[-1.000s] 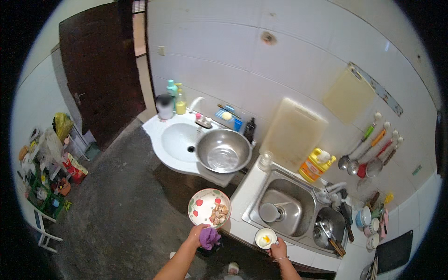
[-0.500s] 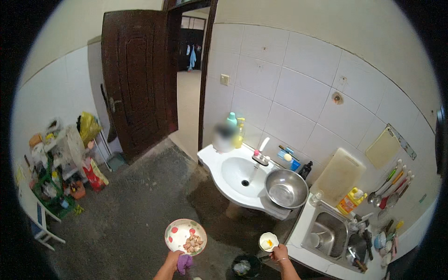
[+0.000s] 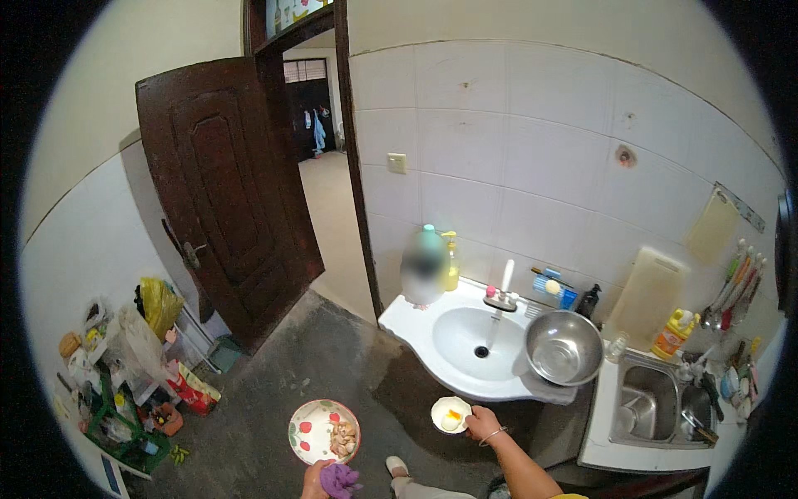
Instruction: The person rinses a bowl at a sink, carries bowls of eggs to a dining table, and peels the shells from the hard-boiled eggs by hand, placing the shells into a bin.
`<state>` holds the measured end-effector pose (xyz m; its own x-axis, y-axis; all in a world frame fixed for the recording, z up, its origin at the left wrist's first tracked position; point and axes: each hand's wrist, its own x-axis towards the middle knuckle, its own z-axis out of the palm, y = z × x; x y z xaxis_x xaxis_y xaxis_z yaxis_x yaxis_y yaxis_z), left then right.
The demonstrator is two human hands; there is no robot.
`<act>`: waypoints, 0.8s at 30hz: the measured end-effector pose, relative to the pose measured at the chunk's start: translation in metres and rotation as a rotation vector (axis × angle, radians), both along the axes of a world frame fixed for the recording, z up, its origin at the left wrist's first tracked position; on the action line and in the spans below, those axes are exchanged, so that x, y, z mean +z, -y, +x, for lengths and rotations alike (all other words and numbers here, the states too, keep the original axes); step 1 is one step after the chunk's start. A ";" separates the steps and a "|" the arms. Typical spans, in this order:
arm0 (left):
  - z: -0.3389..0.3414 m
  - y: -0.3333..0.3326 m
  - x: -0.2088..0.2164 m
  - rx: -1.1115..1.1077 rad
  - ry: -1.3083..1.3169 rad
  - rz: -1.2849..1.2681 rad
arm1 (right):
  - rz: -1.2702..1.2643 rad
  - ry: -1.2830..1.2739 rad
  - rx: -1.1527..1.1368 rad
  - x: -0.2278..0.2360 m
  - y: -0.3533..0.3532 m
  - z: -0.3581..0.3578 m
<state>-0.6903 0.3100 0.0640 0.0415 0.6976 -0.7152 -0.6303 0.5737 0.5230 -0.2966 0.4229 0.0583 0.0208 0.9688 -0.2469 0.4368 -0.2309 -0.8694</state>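
Note:
My left hand point(image 3: 312, 481) grips the near rim of a round white dish point(image 3: 306, 445) with red strawberry pictures. Brownish garlic cloves point(image 3: 342, 438) lie on its right side. A bunched purple cloth point(image 3: 339, 480) is at the same hand, against the dish's near edge. My right hand point(image 3: 480, 424), with a bracelet at the wrist, is closed on the right edge of a small white bowl point(image 3: 439, 413). Something white and orange-yellow, which looks like egg point(image 3: 453, 419), sits in that bowl. Both vessels are held level above the dark floor, apart from each other.
Ahead right is a white washbasin point(image 3: 449, 341) with a steel basin point(image 3: 565, 349) on its right side. Beyond it a counter holds a double steel sink point(image 3: 648, 407) and a yellow bottle point(image 3: 675, 333). An open brown door point(image 3: 224, 191) and piled bags point(image 3: 137, 358) stand left.
The view has turned, so the sinks sit farther right. My right hand has moved the small bowl leftward, nearer the dish. A shoe and trouser leg now show below.

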 end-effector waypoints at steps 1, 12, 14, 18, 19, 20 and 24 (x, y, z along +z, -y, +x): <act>-0.001 -0.022 0.016 -0.029 0.026 -0.003 | 0.017 0.078 0.023 -0.011 -0.023 -0.005; -0.074 -0.209 0.053 0.034 0.130 -0.030 | 0.190 0.151 0.086 -0.012 -0.249 -0.103; -0.095 -0.240 0.053 0.054 0.128 -0.020 | 0.068 0.043 0.105 0.003 -0.286 -0.124; -0.150 -0.301 0.033 0.068 0.122 -0.035 | 0.015 0.001 0.113 -0.003 -0.342 -0.160; -0.174 -0.322 0.017 0.068 0.169 -0.066 | -0.018 -0.029 0.096 0.002 -0.355 -0.173; -0.194 -0.344 0.000 0.102 0.109 -0.003 | -0.050 -0.059 0.078 0.004 -0.371 -0.186; -0.247 -0.424 -0.034 0.048 -0.080 0.140 | 0.158 0.096 0.017 -0.024 -0.442 -0.220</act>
<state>-0.9376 0.7336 0.0303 -0.0471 0.7906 -0.6106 -0.6085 0.4620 0.6452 -0.5168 0.8653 0.0344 0.0200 0.9958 -0.0897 0.5227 -0.0869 -0.8481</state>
